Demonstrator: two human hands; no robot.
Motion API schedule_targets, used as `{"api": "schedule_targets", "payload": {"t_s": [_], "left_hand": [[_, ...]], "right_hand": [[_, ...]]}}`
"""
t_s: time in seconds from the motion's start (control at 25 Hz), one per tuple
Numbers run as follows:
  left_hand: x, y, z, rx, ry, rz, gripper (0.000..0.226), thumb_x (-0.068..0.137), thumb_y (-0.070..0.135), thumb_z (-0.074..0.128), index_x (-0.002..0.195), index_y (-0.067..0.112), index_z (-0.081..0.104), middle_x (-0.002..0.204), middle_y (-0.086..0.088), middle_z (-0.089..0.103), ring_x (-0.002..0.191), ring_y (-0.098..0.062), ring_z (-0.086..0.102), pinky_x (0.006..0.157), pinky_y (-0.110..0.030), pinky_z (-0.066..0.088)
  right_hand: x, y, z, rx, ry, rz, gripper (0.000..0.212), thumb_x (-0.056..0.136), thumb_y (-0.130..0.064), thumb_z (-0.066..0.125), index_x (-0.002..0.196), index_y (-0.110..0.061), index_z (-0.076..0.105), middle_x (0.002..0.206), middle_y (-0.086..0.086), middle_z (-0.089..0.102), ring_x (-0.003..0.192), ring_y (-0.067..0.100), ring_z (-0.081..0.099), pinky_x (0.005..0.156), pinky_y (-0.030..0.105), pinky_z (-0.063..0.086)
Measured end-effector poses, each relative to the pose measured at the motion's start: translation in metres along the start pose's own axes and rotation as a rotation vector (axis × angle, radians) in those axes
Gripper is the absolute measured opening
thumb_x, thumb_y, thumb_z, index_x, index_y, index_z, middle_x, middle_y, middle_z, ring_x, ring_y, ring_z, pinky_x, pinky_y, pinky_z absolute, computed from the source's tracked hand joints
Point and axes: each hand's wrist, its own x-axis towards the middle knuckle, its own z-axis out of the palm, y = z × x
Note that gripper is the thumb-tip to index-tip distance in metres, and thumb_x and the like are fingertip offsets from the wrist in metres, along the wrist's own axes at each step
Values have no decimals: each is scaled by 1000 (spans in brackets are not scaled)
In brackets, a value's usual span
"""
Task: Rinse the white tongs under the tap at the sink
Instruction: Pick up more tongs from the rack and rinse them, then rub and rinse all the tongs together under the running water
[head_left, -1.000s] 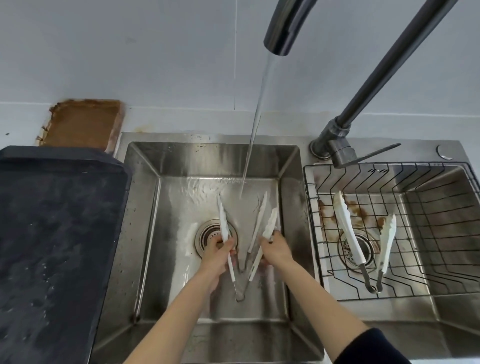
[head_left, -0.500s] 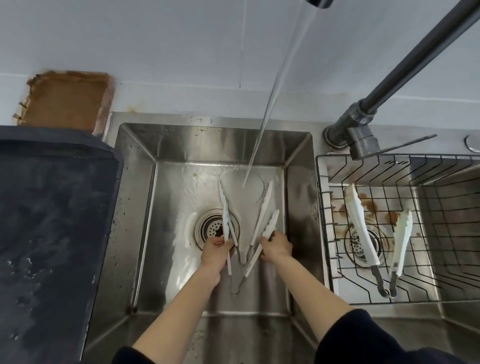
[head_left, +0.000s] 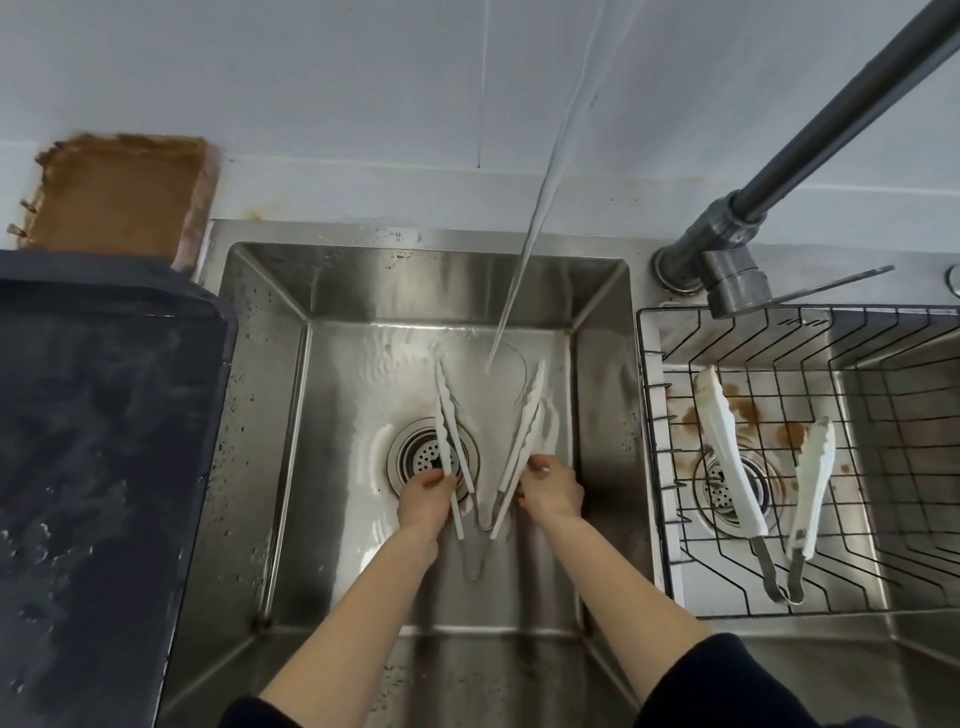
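Pale wall tiles run behind a steel double sink, a rusty brown patch (head_left: 117, 195) at the far left against the wall. Below it a dark tray (head_left: 98, 467), wet and speckled, covers the counter beside the left basin (head_left: 260, 395).

Both forearms reach into that basin. The left hand (head_left: 423, 501) curls its fingers round one arm of the white tongs (head_left: 449, 431), just over the drain (head_left: 415, 457). The right hand (head_left: 553, 488) pinches the other arm, so the tongs stand spread in a wide V — tips pointing toward the back wall, hinge low between the wrists. Each arm seems doubled by its reflection in the wet steel. A stream of water (head_left: 535, 218) slants down from the top of the view and lands on the basin floor between the two tips, just beside the right one, rippling outward.

Right of the basin the tap (head_left: 737, 260) rises from the deck, its dark pipe angling up and out of view. Further right a wire basket (head_left: 883, 467) sits in the second basin, brown stains on the floor under it — a second pair of tongs (head_left: 732, 467) lies inside, spread open, white arms up, metal hinge nearest the person.
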Motion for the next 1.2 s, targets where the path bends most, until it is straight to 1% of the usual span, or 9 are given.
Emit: {"api": "schedule_targets", "payload": {"t_s": [0.08,0.16,0.36,0.4,0.56,0.72,0.84,1.04,1.2], "left_hand": [[-5,9,2,-10,-32,33,14,88,6,51,91,13,62,102,-15,68,95,-30,64,92,-42,51],[-11,18,3,-31,-78,57,22,89,3,46,87,15,64,85,-7,68,77,-20,63,75,-29,53],[-19,27,-2,13,-94,93,20,89,9,47,93,16,66,81,0,66,69,-10,58,56,-14,51],[-20,30,-3,32,-83,101,21,88,10,47,96,15,66,85,-1,67,72,-9,58,57,-14,51],[-32,47,-6,63,-80,182,30,90,10,46,116,10,62,103,-3,67,89,-12,60,78,-23,47],[-53,72,-3,109,-103,309,39,92,13,47,130,11,50,133,-10,55,123,-23,51,109,-36,38],[-75,88,4,224,-138,435,39,91,10,46,130,12,51,135,-7,53,126,-21,48,111,-36,35],[-121,102,21,455,-216,668,37,92,16,46,128,13,53,133,-6,57,124,-20,51,110,-37,36],[-161,108,43,506,-261,799,33,93,19,47,125,16,56,129,-4,59,120,-20,54,106,-39,42]], "right_hand": [[-4,-6,-2,14,12,-16,37,93,-12,40,126,-10,55,128,15,59,115,31,58,102,39,46],[-7,-12,-4,-6,10,-37,39,94,-11,35,130,-11,51,132,13,56,120,31,54,105,35,43],[-18,-22,-10,-94,9,-95,41,94,-8,31,131,-4,47,135,15,53,124,32,47,101,31,38],[-21,-25,-11,-119,1,-113,40,94,-8,32,131,-3,46,134,15,52,123,32,47,100,31,38],[-31,-44,-21,-186,-52,-198,50,95,-15,38,143,-8,30,143,13,45,131,28,42,102,28,35],[-49,-68,-41,-200,-48,-315,53,95,-18,41,145,-12,28,144,12,44,128,27,45,97,28,39],[-68,-80,-63,-223,-11,-431,51,93,-18,42,143,-12,31,141,12,47,126,29,48,93,28,39],[-99,-88,-116,-172,2,-573,52,95,-20,43,144,-14,29,143,7,47,132,24,43,108,33,33],[-114,-75,-164,-166,71,-612,48,95,-22,43,142,-16,34,138,7,52,125,25,49,98,32,38]]}}
